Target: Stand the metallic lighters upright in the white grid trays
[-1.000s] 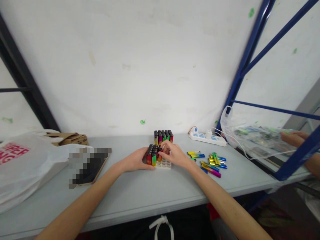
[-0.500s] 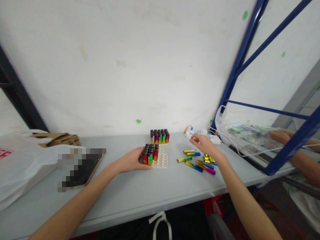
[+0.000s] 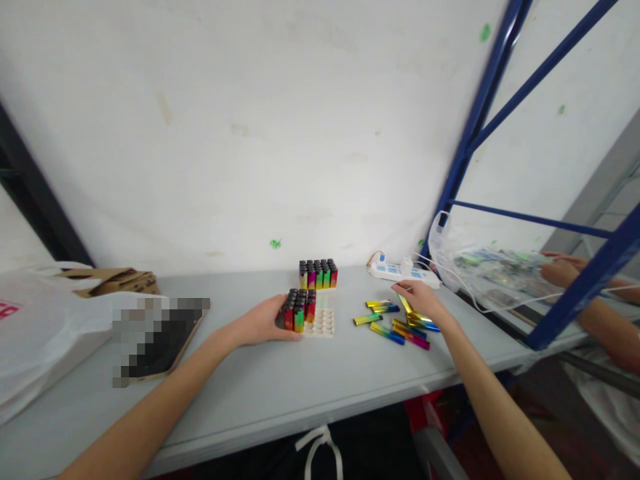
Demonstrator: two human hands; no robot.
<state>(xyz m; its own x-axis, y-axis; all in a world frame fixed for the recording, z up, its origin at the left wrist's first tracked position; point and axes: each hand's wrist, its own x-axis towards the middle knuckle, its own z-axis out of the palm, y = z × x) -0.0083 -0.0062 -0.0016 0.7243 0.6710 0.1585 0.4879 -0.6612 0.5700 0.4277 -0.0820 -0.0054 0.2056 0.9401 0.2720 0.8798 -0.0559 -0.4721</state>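
Observation:
My left hand [image 3: 263,320] wraps the left side of a white holed tray [image 3: 323,327], its thumb along the front edge and its other fingers behind. Several black-topped lighters [image 3: 299,313] stand upright in the tray's left part; open holes show at its right. At the right, my right hand [image 3: 420,301] pinches the upper end of a shiny gold lighter [image 3: 406,307], which slants down toward the pile. Several metallic lighters [image 3: 387,333] in yellow, green, blue and pink lie loose on the grey table beside that hand.
Behind the tray stands a full block of upright lighters [image 3: 319,273]. A white power strip [image 3: 395,271] with cables lies near the wall. Plastic bags [image 3: 45,333] and a blurred dark tablet-like object [image 3: 165,340] are at left. Past the blue rack post [image 3: 575,293], another person's hands [image 3: 560,272] show.
My right hand has moved slightly right and down from above the power strip to the loose lighters and now grips one. My left hand stays at the tray.

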